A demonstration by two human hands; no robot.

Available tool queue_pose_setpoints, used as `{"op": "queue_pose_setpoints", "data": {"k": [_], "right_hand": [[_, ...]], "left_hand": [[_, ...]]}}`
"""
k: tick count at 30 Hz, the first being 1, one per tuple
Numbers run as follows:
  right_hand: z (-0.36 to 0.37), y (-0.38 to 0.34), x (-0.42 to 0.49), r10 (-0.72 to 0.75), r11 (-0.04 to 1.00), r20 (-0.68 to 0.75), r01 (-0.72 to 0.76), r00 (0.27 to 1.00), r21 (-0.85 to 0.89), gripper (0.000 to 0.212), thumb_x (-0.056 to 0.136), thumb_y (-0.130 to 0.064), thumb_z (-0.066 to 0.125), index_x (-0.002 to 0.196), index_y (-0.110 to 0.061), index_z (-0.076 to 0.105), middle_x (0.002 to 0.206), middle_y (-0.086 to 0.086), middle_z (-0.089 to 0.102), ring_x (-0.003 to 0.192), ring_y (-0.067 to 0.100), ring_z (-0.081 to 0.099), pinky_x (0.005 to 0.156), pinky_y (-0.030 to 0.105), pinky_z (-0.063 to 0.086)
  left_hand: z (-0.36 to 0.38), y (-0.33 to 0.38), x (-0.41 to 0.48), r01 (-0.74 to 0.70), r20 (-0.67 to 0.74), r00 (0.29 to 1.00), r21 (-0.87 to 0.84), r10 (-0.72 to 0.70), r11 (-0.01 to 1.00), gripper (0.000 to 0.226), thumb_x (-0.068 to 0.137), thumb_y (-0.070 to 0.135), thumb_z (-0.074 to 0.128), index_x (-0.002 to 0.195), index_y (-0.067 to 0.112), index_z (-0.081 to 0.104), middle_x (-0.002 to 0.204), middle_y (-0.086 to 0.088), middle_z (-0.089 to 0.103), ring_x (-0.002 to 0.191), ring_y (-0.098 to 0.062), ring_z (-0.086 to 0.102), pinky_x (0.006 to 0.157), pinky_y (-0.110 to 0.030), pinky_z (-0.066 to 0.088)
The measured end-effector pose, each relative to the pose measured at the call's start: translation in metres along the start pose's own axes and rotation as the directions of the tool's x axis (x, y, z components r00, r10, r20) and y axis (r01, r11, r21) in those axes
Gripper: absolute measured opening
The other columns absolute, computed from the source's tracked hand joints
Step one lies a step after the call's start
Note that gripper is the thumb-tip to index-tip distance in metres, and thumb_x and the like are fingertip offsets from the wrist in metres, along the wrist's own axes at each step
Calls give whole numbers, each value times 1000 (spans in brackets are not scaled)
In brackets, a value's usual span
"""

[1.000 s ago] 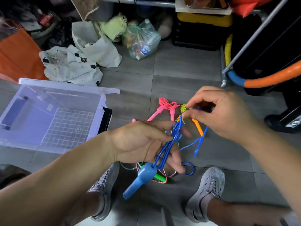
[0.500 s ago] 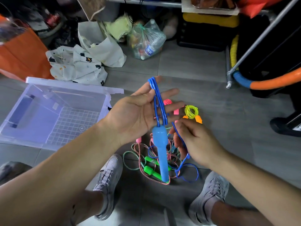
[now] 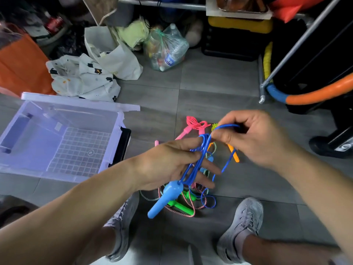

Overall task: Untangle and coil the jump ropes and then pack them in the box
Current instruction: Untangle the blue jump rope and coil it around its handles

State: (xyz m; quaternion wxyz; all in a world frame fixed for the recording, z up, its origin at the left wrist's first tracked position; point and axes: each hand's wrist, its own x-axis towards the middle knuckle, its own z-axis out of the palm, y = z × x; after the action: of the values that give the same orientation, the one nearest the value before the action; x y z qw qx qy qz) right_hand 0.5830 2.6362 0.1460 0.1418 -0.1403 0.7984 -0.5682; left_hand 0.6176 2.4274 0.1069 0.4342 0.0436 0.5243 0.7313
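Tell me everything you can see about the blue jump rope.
The blue jump rope is a thin, glossy blue cord with a paler blue, plastic-looking handle. Several loops are gathered in the left hand, between thumb and fingers. The handle hangs below that hand, tilted down to the left. The right hand pinches one strand that arcs over to the loops. Another length drops into small coils on the floor beside the other ropes. No second handle is clearly visible.

The left hand holds loops of the blue jump rope, and its blue handle hangs below the palm. The right hand pinches the cord just beyond. The clear box sits open on the floor, near other tangled ropes.
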Motion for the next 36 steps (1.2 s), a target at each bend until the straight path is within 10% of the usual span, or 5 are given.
{"op": "queue_pose_setpoints", "data": {"k": [8,18,21,26,36], "right_hand": [[4,14,8,135,987,-197,-115,971,109,33,64,-42,75,70,-11,65,51,-7,58,44,2,54,50,20,43],[32,38,-4,304,952,92,-304,948,-14,30,103,-25,54,97,-3,72,78,33,62,54,38,59,57,44,53],[35,32,-12,275,953,176,-244,945,-179,32,103,-31,52,82,-43,72,67,11,67,55,31,63,62,44,59],[31,16,-24,232,899,339,-68,912,-432,38,97,-47,55,77,-15,56,62,8,55,61,25,49,60,39,46],[-13,-5,-12,170,975,460,-82,872,-205,29,87,-9,74,63,-23,67,57,-3,53,56,7,43,55,19,36]], "left_hand": [[-2,10,-2,0,125,992,-181,23,983,48,103,15,40,151,10,39,99,-22,68,81,-33,68,101,-60,36],[-15,25,-2,-221,-12,971,-424,239,878,45,106,20,38,151,16,41,124,-22,65,104,-38,70,106,-66,41],[-17,28,0,-299,-144,954,-396,263,868,45,104,19,40,149,18,40,136,-21,61,115,-43,64,101,-61,48],[-22,27,0,-382,-238,917,-292,320,877,53,98,9,50,149,20,41,144,-15,56,124,-45,58,104,-63,43],[-3,11,2,-199,-133,963,248,236,948,111,62,-4,83,153,26,27,136,18,61,128,-5,56,100,-25,51]]}}
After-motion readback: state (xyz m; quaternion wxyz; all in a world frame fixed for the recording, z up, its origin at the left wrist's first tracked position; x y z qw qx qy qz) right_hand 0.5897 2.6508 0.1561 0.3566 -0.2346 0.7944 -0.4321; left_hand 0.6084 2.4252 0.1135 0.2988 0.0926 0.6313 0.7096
